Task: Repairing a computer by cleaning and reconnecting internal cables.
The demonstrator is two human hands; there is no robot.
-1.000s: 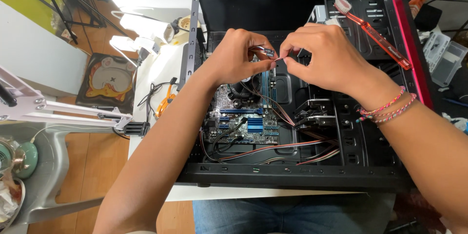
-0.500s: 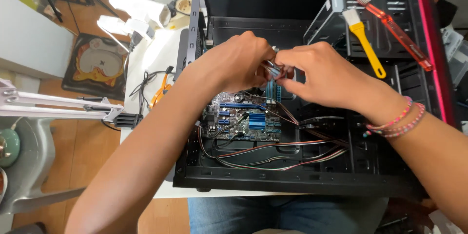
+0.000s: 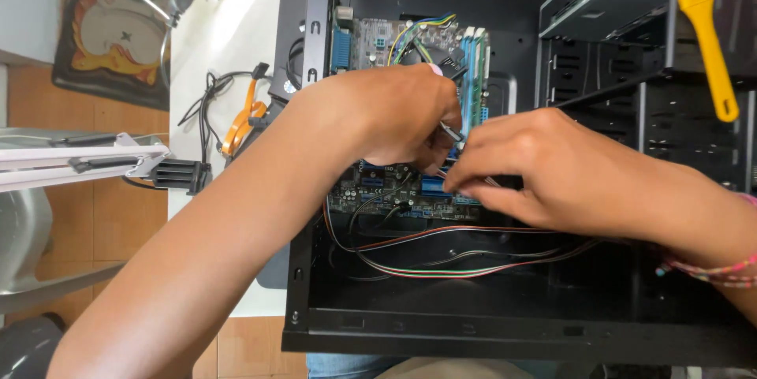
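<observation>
Left hand (image 3: 390, 115): curled shut, fingertips pinching a thin metal-tipped tool or connector (image 3: 451, 131) that slants down and to the right from it; what the item is cannot be told, most of it being hidden under the fingers. Right hand (image 3: 544, 170): fingers pressed together in a pinch at their tips, touching or just beside the lower end of the same item, directly below and right of the left hand's fingertips; both hands meet at this spot, the left nearer to the upper end, the right to the lower. Item's long axis: diagonal, upper left to lower right, lying over the motherboard (image 3: 394, 44). Motherboard: mounted flat in the open black case (image 3: 473, 328), blue memory slots (image 3: 471, 71) upright just beyond the hands. Cables (image 3: 441, 265): a red, white and green bundle looping along the case floor below both hands. Brush (image 3: 706, 40): yellow handle, resting on the drive cage at upper right, well apart from the hands. Desk (image 3: 229, 48): white, bearing the case, with black and orange leads (image 3: 236, 115) to the left.
</observation>
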